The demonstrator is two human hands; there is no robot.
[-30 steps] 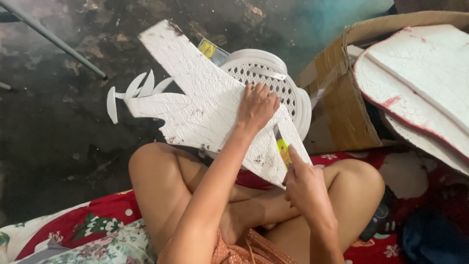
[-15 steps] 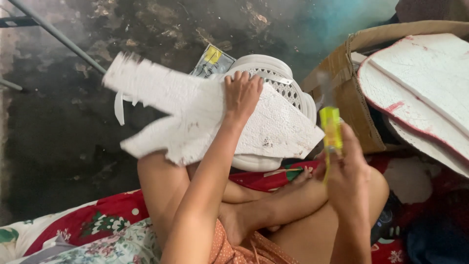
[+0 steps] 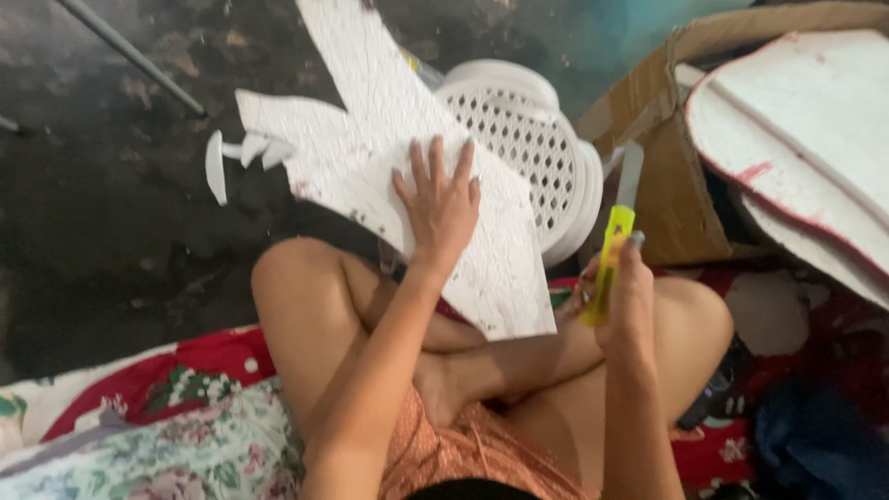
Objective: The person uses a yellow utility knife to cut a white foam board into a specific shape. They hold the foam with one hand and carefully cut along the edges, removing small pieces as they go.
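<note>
A large white foam cutout with pointed, feather-like tips at its left end rests across my lap and against a stack of white perforated plastic stools. My left hand lies flat on the foam, fingers spread, pressing it down. To the right of the foam's lower edge, my right hand grips a yellow utility knife, blade extended and pointing up, clear of the foam. I sit cross-legged on a red floral cloth.
An open cardboard box stands at the right with large white foam sheets edged in red leaning on it. A grey metal rod crosses the dark, dirty floor at upper left. Dark items lie at lower right.
The foam cutout has been turned from lying crosswise to angled up and away, with my left hand shifting on it. My right hand with the knife has stayed lifted off the foam, beside its edge.
</note>
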